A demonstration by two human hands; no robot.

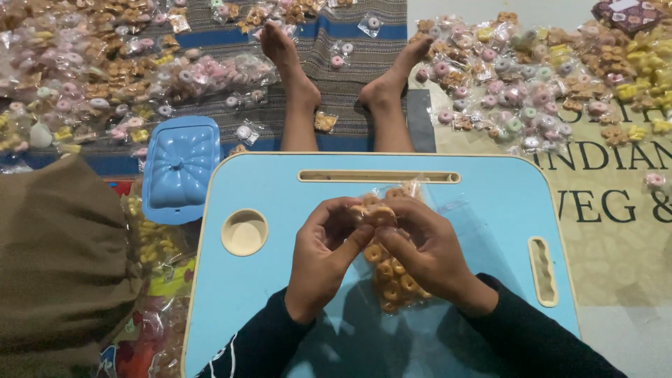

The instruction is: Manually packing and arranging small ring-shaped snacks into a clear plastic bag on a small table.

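While both hands are gathered over the middle of the light blue desk (280, 189), a small clear plastic bag (392, 276) of golden ring-shaped snacks is held between them, its mouth pinched near the top and its filled body hanging down toward the wrists. The left hand (323, 253) is curled, with thumb and forefinger closed on the film at the bag's opening; the right hand (428, 253) is likewise closed, its fingertips (383, 215) meeting the left's around one of the rings at the mouth. The bag is judged to be very light, and its thin film soft, crinkly and somewhat slippery, so that a pinch at the gathered neck would be favoured over a squeeze of the body. The rings inside look dry and brittle and would probably be crushed by firm pressure. Just beyond the desk's left edge a pale blue lid (180, 168) is seen on the floor, and many more filled packets (511, 91) are spread on the mats around the person's bare feet (381, 87).
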